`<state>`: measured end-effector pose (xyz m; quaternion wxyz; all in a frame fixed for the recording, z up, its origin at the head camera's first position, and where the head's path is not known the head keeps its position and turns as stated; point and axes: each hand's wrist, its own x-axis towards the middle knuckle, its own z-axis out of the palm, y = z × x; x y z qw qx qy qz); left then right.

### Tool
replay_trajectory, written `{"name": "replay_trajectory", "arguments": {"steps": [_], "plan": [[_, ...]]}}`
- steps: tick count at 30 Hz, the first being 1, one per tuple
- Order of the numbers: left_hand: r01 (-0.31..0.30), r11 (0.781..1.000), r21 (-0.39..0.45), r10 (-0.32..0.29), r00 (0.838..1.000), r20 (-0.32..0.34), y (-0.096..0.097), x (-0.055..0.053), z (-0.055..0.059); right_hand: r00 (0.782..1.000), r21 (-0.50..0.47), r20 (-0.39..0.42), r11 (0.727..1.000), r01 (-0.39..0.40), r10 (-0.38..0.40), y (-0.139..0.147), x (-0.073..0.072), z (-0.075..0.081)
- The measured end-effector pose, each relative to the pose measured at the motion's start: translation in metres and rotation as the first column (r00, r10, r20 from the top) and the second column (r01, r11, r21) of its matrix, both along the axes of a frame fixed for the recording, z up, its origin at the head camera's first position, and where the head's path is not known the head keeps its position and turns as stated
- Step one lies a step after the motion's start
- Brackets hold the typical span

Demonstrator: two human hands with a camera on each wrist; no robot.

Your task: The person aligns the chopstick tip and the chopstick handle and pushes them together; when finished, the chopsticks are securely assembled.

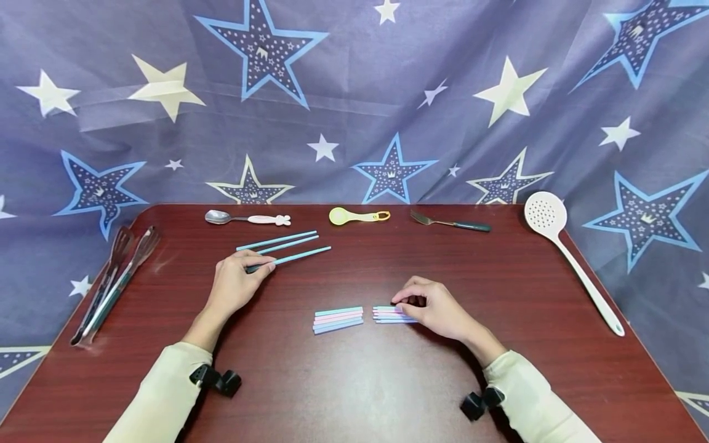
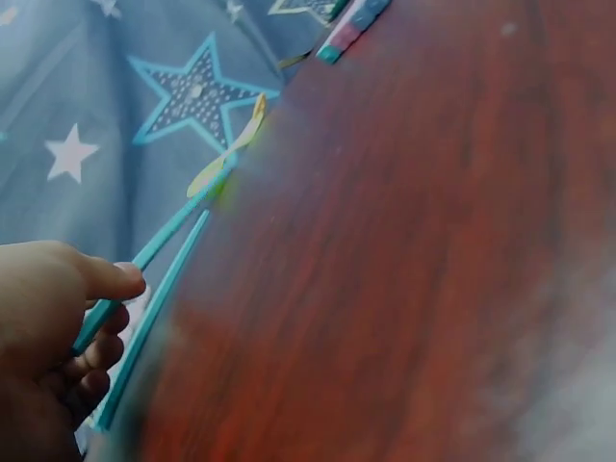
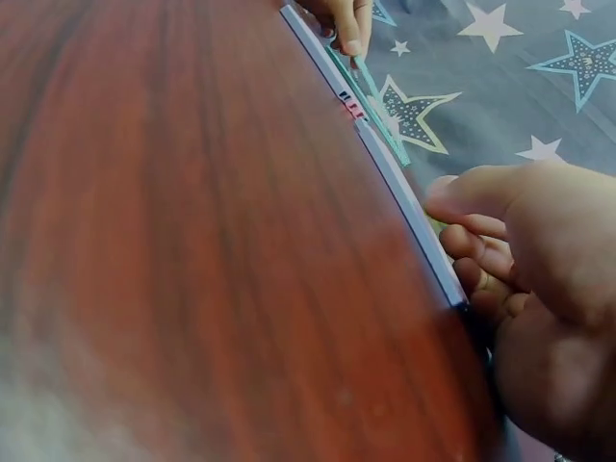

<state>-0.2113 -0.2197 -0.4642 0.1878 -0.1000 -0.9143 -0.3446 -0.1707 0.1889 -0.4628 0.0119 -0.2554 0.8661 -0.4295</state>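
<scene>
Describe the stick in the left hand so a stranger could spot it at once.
On the brown table, find the left hand. Just beyond it, two blue sticks slant side by side. The stick is the third blue one, nearest the person, and the only one of them clearly pinched.

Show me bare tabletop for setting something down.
Glossy dark-red wood tabletop is bare between the cream sleeves, and between the right hand and the long white perforated skimmer. Crowded: around the left hand with slim turquoise sticks, and by the right hand, where two rows of short pastel sticks lie.
</scene>
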Motion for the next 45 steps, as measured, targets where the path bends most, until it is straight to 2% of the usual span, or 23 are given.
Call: {"name": "replay_trajectory", "arguments": {"steps": [7,12,23,30,32,35,38,40,42,45], "plan": [[-0.004,0.999,-0.036,0.004,1.0,0.002,-0.013,-0.006,-0.011,0.998,0.014,-0.038,0.999,-0.041,0.041,0.002,0.001,-0.004],[0.007,0.999,-0.049,-0.007,1.0,-0.008,-0.018,-0.01,-0.014,0.998,0.022,-0.045,0.999,-0.034,0.035,0.001,0.002,-0.004],[0.007,0.994,-0.105,-0.01,1.0,-0.025,-0.023,-0.009,-0.013,0.999,0.022,-0.02,0.999,-0.031,0.031,0.0,0.001,-0.007],[0.015,0.983,-0.181,-0.024,0.999,-0.048,-0.02,-0.011,-0.009,1.0,0.014,-0.021,1.0,-0.021,0.022,0.001,0.001,-0.006],[0.006,0.983,-0.182,-0.019,0.997,-0.071,-0.019,-0.01,-0.008,0.999,0.014,-0.022,1.0,-0.025,0.025,0.001,0.001,-0.006],[0.0,0.99,-0.139,-0.015,0.994,-0.112,-0.01,-0.008,-0.006,1.0,0.02,-0.021,1.0,-0.02,0.02,0.001,0.002,-0.005],[0.042,0.996,-0.073,-0.05,0.992,-0.118,0.009,0.0,-0.001,1.0,0.027,-0.022,1.0,-0.013,0.014,0.002,0.003,-0.005],[0.104,0.994,-0.045,-0.107,0.99,-0.091,0.025,0.009,0.002,1.0,0.026,-0.022,1.0,-0.011,0.011,0.002,0.003,-0.005],[0.176,0.984,-0.028,-0.177,0.983,-0.049,0.04,0.021,0.004,1.0,0.022,-0.023,1.0,-0.013,0.013,0.002,0.003,-0.005],[0.271,0.963,-0.007,-0.271,0.962,0.021,0.059,0.036,0.005,1.0,0.012,-0.019,1.0,-0.017,0.018,0.0,0.002,-0.004]]}}
